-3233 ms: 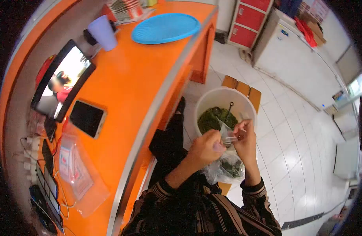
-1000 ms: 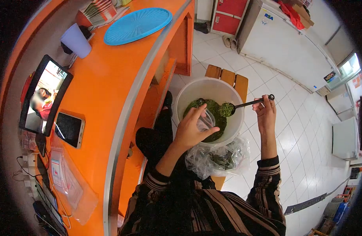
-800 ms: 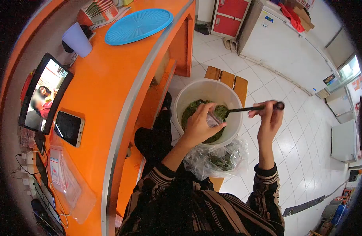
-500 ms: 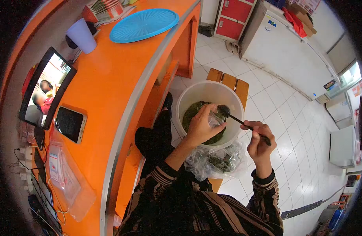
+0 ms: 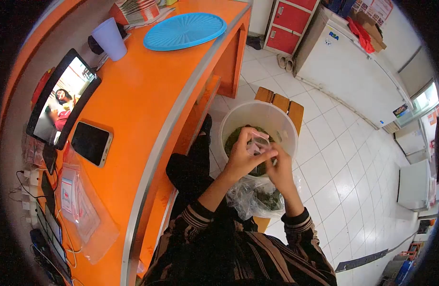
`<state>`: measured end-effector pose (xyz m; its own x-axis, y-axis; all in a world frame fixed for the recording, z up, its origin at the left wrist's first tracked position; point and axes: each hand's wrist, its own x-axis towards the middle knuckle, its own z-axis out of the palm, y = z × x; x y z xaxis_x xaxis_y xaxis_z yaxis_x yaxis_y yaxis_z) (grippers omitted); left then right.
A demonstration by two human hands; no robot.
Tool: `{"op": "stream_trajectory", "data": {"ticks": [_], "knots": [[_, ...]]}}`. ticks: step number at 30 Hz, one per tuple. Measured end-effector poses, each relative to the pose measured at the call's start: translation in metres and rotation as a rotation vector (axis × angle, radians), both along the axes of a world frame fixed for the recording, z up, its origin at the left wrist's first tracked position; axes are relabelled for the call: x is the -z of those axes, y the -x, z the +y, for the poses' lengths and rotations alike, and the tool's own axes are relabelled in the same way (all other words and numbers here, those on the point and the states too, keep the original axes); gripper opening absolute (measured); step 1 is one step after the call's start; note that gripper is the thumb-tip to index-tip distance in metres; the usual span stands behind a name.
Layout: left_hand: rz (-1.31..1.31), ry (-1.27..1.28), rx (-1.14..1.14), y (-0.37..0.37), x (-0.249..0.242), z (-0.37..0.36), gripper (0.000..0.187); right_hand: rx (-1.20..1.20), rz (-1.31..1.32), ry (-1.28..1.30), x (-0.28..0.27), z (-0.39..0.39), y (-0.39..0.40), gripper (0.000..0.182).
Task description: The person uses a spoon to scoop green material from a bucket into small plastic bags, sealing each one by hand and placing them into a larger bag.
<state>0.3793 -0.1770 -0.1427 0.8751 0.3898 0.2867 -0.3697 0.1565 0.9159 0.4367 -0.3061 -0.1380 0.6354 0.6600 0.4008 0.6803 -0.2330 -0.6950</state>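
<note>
A wide white bucket (image 5: pixel 222 125) with green chopped leaves (image 5: pixel 235 135) inside stands on a wooden slatted stool (image 5: pixel 295 114). Over its mouth, my left hand (image 5: pixel 243 159) is curled around a small clear plastic bag (image 5: pixel 259 143) whose top is spread. My right hand (image 5: pixel 280 170) is close beside it, its fingers meeting at the bag's edge by my left thumb. The black spoon does not show clearly now. Against the bucket's near side rests a larger clear plastic bag (image 5: pixel 248 198) with dark green leaves in it.
Left is an orange counter (image 5: pixel 148 90) with a blue lid (image 5: pixel 186 31), a lilac cup (image 5: pixel 109 40), a phone (image 5: pixel 91 143), a screen (image 5: pixel 64 97) and flat plastic bags (image 5: pixel 83 205). A white chest freezer (image 5: pixel 348 66) stands on the tiled floor at the back right.
My right hand has moved left to the small bag, and the black spoon is no longer plainly visible. My left hand stays over the bucket. The view has shifted slightly.
</note>
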Motion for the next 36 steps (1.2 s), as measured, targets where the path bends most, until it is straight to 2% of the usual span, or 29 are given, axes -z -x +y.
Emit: {"op": "stream_trajectory", "data": {"ticks": [1,2,3,4,5,7,9,13,15,16,18,20,21,24,27,31,33,34,35,36], "knots": [[-0.040,-0.127,-0.076,-0.002,0.003,0.003,0.035,0.060,0.220,-0.032,0.000,-0.001,-0.002,0.025],[-0.042,-0.129,-0.078,-0.001,0.005,0.007,0.035,0.119,0.440,-0.065,-0.001,-0.001,-0.003,0.020],[0.053,-0.061,-0.033,0.002,0.004,0.013,0.031,0.078,0.469,-0.208,-0.001,0.002,-0.004,0.013],[0.148,0.007,0.014,0.006,0.003,0.017,0.027,0.080,0.469,-0.209,-0.004,0.001,-0.003,0.013],[0.144,-0.044,-0.001,0.010,0.002,0.018,0.021,0.092,0.482,-0.199,-0.009,-0.002,-0.002,0.013],[0.142,-0.041,0.021,0.012,0.006,0.019,0.023,0.112,0.492,-0.191,-0.016,-0.005,-0.001,0.013],[0.143,-0.038,0.042,0.016,0.004,0.017,0.024,0.078,0.566,-0.312,-0.019,-0.007,0.002,0.012],[0.175,-0.108,0.135,0.026,-0.006,0.009,0.030,0.072,0.570,-0.295,-0.029,-0.018,0.007,0.012],[0.150,-0.114,0.150,0.030,-0.007,0.008,0.032,0.054,0.660,-0.328,-0.035,-0.023,0.010,0.010],[0.169,-0.155,0.165,0.031,-0.007,0.008,0.032,0.064,0.659,-0.331,-0.036,-0.026,0.012,0.010],[0.187,-0.194,0.188,0.033,-0.015,0.004,0.032,0.111,0.458,-0.231,-0.036,-0.033,0.016,0.007],[0.083,-0.339,0.067,0.036,-0.031,-0.003,0.026,0.112,0.384,-0.185,-0.045,-0.036,0.023,0.006],[0.084,-0.339,0.075,0.036,-0.030,-0.004,0.026,0.104,0.310,-0.143,-0.051,-0.037,0.027,0.005],[0.119,-0.324,0.162,0.038,-0.027,-0.007,0.019,0.076,0.324,-0.082,-0.059,-0.045,0.031,0.007],[0.123,-0.393,0.109,0.042,-0.028,-0.014,0.014,0.068,0.228,-0.075,-0.054,-0.054,0.034,0.007],[0.152,-0.299,0.091,0.044,-0.007,-0.010,0.011,0.135,0.246,-0.062,-0.053,-0.077,0.033,0.008],[0.182,-0.264,0.060,0.045,0.016,0.006,0.012,0.151,0.484,0.123,-0.047,-0.090,0.030,0.016],[0.096,0.188,0.218,0.045,0.041,0.019,0.019,0.148,0.484,0.122,-0.043,-0.089,0.031,0.016],[0.005,0.639,0.372,0.045,0.054,0.025,0.025,0.136,0.331,0.173,-0.038,-0.087,0.032,0.020],[0.008,0.638,0.372,0.045,0.049,0.021,0.025,0.124,0.178,0.223,-0.033,-0.084,0.033,0.025]]}}
